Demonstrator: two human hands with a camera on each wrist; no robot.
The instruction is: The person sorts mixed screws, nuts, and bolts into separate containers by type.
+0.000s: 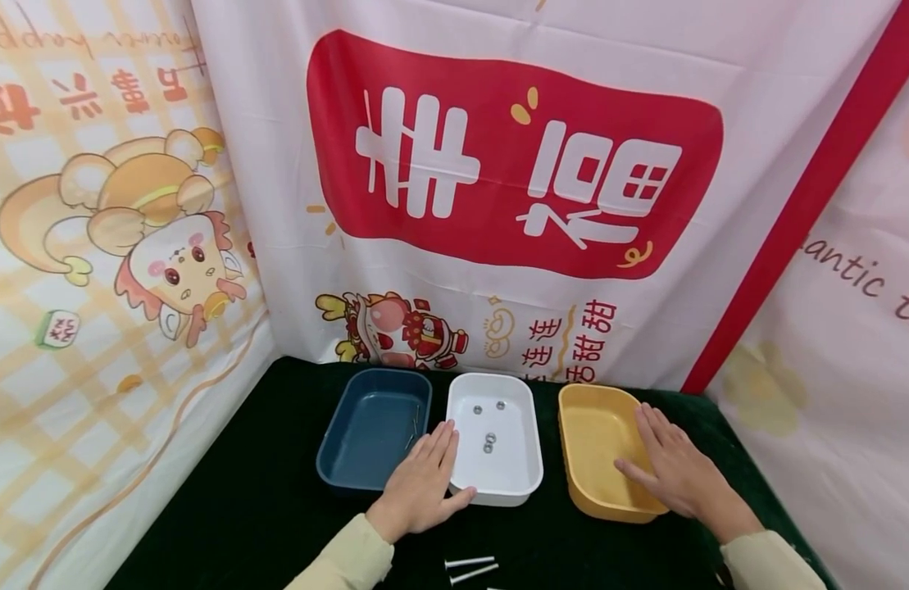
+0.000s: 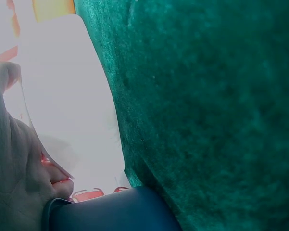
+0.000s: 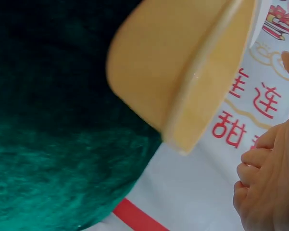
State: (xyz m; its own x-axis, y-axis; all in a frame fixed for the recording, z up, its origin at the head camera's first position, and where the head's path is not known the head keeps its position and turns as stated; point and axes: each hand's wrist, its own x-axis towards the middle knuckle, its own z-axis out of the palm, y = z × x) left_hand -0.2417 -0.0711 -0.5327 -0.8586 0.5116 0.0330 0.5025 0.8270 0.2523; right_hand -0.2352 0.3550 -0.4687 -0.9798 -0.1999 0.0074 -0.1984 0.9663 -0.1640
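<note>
My left hand (image 1: pixel 423 483), fingers straight and thumb spread, is over the edges where a blue tray (image 1: pixel 351 426) and a white tray (image 1: pixel 528 447) stand side by side. Inside the white tray lie several metal nuts (image 1: pixel 477 409). A few thin metal pieces (image 1: pixel 415 422), too small to identify, lie at the blue tray's right side, partly near my fingertips. Over the right side of a yellow tray (image 1: pixel 597 459) is my right hand (image 1: pixel 679 471), its fingers extended and holding nothing. Whether either hand touches a tray rim, I cannot tell.
Long metal bolts (image 1: pixel 472 574) lie on the dark green cloth (image 1: pixel 225 508) in front of the white tray, one cut off by the frame's lower edge. Printed fabric (image 1: pixel 513 164) hangs behind the trays and along both sides.
</note>
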